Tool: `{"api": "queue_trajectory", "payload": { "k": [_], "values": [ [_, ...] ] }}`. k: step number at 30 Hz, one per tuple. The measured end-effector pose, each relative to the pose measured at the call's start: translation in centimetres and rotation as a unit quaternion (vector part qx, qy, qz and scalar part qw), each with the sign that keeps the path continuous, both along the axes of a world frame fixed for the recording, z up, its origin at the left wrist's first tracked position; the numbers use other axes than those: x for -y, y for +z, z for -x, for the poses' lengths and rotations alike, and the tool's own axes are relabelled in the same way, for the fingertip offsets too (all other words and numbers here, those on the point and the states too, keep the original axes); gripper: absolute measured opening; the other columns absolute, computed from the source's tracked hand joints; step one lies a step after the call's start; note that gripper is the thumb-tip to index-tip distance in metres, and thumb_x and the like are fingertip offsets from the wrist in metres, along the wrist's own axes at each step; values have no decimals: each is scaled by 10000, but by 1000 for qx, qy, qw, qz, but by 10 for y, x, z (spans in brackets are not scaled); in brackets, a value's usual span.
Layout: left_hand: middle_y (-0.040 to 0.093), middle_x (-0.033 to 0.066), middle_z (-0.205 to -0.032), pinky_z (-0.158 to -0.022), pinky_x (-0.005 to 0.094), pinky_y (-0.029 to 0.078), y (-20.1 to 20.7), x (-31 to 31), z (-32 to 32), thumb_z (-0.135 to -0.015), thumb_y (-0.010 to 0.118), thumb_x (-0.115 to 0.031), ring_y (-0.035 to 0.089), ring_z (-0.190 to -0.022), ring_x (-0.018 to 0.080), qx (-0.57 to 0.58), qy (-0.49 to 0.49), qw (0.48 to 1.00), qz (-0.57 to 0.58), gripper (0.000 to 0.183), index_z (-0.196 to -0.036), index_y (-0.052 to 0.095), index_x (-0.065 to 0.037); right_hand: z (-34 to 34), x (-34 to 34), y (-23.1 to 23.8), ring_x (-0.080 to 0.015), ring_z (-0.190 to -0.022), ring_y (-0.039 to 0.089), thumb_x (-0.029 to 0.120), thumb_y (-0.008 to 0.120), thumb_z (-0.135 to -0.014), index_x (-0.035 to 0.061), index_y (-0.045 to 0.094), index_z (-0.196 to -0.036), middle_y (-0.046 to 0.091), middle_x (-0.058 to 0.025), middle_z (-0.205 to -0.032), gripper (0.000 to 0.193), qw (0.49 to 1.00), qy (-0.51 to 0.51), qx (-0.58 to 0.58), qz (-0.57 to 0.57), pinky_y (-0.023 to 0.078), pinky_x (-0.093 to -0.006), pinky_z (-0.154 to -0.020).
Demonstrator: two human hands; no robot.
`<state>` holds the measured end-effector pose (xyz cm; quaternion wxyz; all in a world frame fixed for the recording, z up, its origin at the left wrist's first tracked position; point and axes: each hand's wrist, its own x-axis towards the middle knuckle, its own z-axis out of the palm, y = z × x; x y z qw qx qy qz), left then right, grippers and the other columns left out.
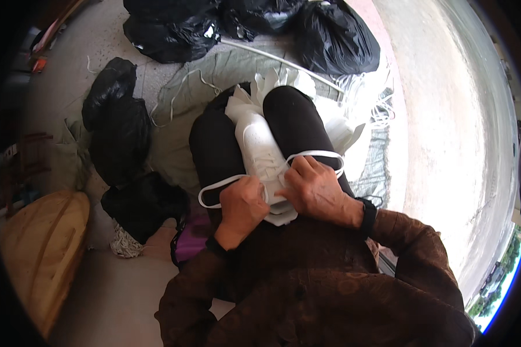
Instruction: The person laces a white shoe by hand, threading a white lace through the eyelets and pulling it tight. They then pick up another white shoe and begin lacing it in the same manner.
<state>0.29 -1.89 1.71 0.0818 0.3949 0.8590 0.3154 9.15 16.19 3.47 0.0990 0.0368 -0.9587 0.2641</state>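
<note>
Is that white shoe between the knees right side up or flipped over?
Right side up: the white shoe shows its laced top between black trouser legs.

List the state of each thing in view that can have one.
White shoe: wedged between the thighs, toe pointing away
White lace: looped out on both sides; knot or none, cannot tell
Left hand: grip closed on the lace
Right hand: grip closed on the lace
Black bags: bulging
Greenish sheet: spread, wrinkled
White cord: loose, tangled

smooth matt shoe (255, 137), cloth laces (315, 153), glossy crinkled plastic bags (338, 40), matt cloth trousers (295, 115), grained wood panel (47, 238)
</note>
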Motion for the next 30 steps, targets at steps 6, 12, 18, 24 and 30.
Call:
{"api": "queue_trajectory", "payload": {
  "k": [6, 12, 18, 24, 30],
  "values": [
    [570, 152, -915, -731, 416, 502, 18, 14, -14, -659, 761, -24, 586, -854, 352, -35, -16, 994, -104, 336, -939, 576, -4, -14, -4, -7, -289, -840, 594, 109, 741, -744, 20, 630, -984, 583, -104, -875, 279, 1000, 22, -7, -1, 530, -386, -694],
    [626, 124, -834, -687, 342, 538, 18, 11, -1, -662, 691, 57, 652, -770, 251, 71, 82, 985, -135, 320, -950, 558, 13, 11, -19, 15, -284, -793, 634, 70, 664, -710, 32, 583, -1053, 630, -117, -857, 355, 990, 119, 28, -62, 545, -377, -612],
    [683, 125, -881, -755, 300, 555, 4, 6, -20, -678, 726, 77, 704, -826, 176, 264, 169, 924, -220, 395, -1005, 513, 17, 16, -20, 14, -294, -966, 591, 135, 650, -750, 2, 623, -846, 580, -142, -950, 166, 972, 183, 28, -146, 570, -368, -603],
    [692, 140, -796, -652, 370, 554, 17, 25, -20, -794, 766, -158, 701, -722, 278, 113, 104, 974, -164, 368, -1047, 537, -20, -1, 44, 26, -266, -839, 630, 167, 632, -781, 23, 583, -923, 567, -126, -885, 209, 981, 175, -41, -72, 532, -375, -543],
    [679, 107, -865, -752, 329, 556, -7, 34, -8, -667, 796, 26, 696, -816, 184, 312, 133, 925, -172, 503, -1061, 486, -15, 11, 51, -16, -309, -854, 678, 128, 657, -779, 11, 583, -981, 623, -163, -932, 245, 988, 82, 100, -83, 578, -397, -644]
  ]
}}
